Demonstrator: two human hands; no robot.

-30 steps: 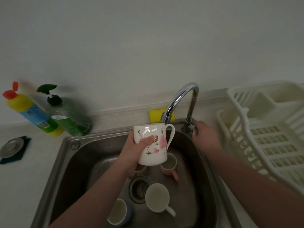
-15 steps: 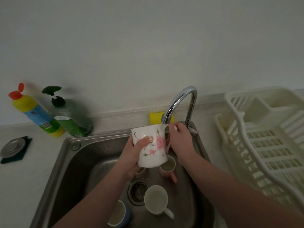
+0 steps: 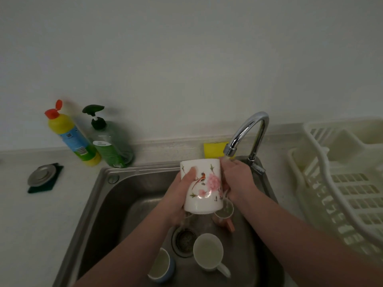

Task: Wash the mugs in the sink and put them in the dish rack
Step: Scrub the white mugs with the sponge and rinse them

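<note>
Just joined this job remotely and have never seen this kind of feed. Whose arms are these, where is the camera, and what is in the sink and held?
No machine: a person's bare arms, filmed by one head-worn camera looking down. The left hand grips a white flowered mug over the steel sink; the right hand is at the mug's far side under the tap. In the sink lie a white mug, a blue mug and a pink mug. A white dish rack stands right; two soap bottles stand left.

A home kitchen: a steel sink point(image 3: 107, 195) with chrome faucet point(image 3: 246, 131), dish-soap bottles point(image 3: 112, 139), a sponge point(image 3: 213, 149) and a plastic dish rack point(image 3: 342, 183).
</note>
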